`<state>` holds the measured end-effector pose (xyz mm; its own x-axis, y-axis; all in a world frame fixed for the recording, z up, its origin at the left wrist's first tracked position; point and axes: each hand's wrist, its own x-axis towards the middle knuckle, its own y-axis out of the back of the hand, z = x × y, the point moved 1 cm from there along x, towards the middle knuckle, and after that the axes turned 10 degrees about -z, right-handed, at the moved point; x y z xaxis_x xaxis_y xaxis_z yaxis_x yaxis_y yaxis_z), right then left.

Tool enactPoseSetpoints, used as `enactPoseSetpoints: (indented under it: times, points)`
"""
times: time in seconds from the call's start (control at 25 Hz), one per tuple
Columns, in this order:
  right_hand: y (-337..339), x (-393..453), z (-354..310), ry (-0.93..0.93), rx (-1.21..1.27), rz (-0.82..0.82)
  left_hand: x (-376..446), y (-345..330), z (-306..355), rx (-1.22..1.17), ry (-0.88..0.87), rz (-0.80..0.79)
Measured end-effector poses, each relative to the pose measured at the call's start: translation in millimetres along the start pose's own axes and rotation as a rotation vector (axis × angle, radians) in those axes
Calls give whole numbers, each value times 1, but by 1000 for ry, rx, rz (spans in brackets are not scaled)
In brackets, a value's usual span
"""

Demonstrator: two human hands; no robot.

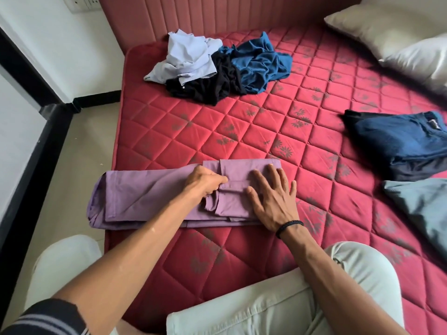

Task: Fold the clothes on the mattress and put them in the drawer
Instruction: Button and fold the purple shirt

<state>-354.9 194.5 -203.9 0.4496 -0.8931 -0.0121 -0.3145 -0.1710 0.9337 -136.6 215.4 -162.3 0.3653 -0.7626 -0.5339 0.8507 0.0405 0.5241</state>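
— Where is the shirt you are folding?

— The purple shirt (pixel 154 197) lies on the red quilted mattress (pixel 242 131), near its front edge, just in front of my knees. It is folded into a long band that runs left to right, and its left end reaches the mattress edge.

— What are your hands doing with it?

— My left hand (pixel 205 182) has its fingers curled on a fold of the purple cloth near the middle of the band, pinching it. My right hand (pixel 271 197) lies flat on the shirt's right part, fingers spread and straight, pressing the cloth down. The two hands are close together, the pinched fold between them.

— And the other clothes?

— A loose heap sits further up the mattress, near the pink headboard (pixel 217 13): a pale blue shirt (pixel 186 56) on the left, a black garment (pixel 212 83) in the middle, a blue garment (pixel 261 64) on the right, all touching and partly over one another. At the right edge lies a folded dark blue garment (pixel 396 139), and below it a grey-blue cloth (pixel 423 209).

— Anything else near you?

— Pillows (pixel 399 37) lie at the top right corner. I wear a black braided band (pixel 287 227) on my right wrist.
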Motion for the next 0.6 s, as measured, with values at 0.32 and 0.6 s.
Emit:
enactPoseSetpoints:
  times: [0.32, 0.6]
  points:
    - [-5, -5, 1, 27, -126, -105, -16, 4, -11, -74, -122, 20]
    - [-5, -6, 0, 19, -90, -88, -20, 4, 5, -89, -72, -109]
